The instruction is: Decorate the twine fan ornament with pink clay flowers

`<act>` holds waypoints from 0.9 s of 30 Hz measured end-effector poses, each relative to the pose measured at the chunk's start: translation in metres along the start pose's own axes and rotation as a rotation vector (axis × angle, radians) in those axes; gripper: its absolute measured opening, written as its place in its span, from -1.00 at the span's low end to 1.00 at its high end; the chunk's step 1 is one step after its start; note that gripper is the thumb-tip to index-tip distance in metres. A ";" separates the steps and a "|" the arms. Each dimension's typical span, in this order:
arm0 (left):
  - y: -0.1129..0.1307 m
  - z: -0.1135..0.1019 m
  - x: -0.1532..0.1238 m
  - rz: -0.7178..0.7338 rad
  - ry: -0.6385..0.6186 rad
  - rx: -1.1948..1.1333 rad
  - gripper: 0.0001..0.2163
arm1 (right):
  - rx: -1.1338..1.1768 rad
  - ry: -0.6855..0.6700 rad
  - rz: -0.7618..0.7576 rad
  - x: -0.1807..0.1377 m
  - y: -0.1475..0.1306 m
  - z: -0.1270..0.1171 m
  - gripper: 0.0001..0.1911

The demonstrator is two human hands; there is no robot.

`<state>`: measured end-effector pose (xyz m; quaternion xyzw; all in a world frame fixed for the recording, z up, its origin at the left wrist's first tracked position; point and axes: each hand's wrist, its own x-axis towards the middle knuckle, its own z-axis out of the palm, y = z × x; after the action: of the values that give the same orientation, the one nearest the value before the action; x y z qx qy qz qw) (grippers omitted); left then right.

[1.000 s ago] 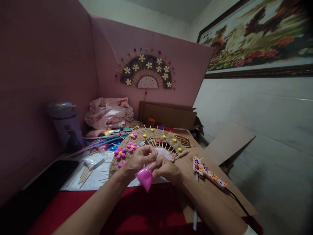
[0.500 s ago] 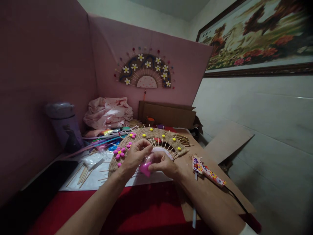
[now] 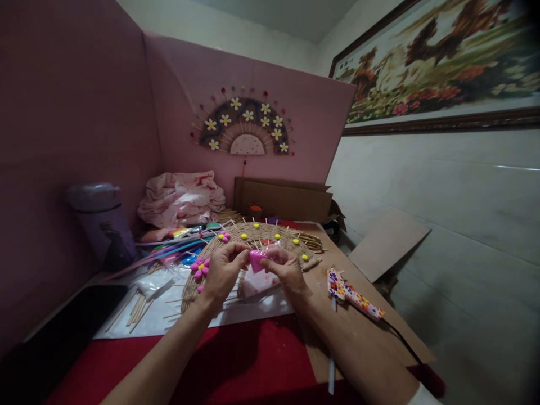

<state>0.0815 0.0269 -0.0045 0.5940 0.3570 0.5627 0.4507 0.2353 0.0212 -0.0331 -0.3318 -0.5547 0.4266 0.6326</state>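
Between my hands, above the fan, is a small clear plastic bag with bright pink modelling clay in it. My left hand pinches the left edge of the pink clay with thumb and fingertips. On the other side my right hand grips the bag, thumb pressed against the clay. Beneath them lies a half-round fan wound with twine, with thin sticks poking out. It bears pink clay flowers with yellow centres at the left and yellow dots along the arc. My hands cover part of it.
A glue gun in flowered wrapping lies on cardboard at the right. Wooden sticks, a plastic bag and a dark flat object are at the left, near a tumbler. A finished fan hangs behind.
Both hands have lifted the bag of pink clay slightly and turned it, so the clay now sits up between the fingertips. The view has shifted slightly.
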 end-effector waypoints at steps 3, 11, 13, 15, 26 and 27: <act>0.001 0.001 0.000 0.021 -0.001 0.025 -0.89 | 0.025 0.011 0.004 0.000 0.001 0.001 -0.86; 0.004 0.002 -0.001 0.051 0.008 0.032 -0.91 | 0.016 0.010 -0.025 0.000 0.000 0.002 -0.81; 0.005 0.003 -0.002 0.049 0.004 0.030 -0.90 | -0.001 0.020 -0.038 0.000 0.001 0.001 -0.82; 0.005 0.003 -0.002 0.040 0.006 0.032 -0.90 | -0.017 0.014 -0.045 0.001 0.002 0.000 -0.81; 0.003 0.003 -0.004 0.051 -0.021 0.119 -0.92 | 0.011 -0.048 -0.059 -0.001 0.004 0.001 -0.80; 0.003 0.003 -0.004 0.060 -0.020 0.131 -0.92 | 0.012 -0.059 -0.058 -0.002 0.003 0.001 -0.79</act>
<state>0.0839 0.0219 -0.0030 0.6381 0.3706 0.5454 0.3975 0.2336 0.0210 -0.0362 -0.2990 -0.5800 0.4208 0.6302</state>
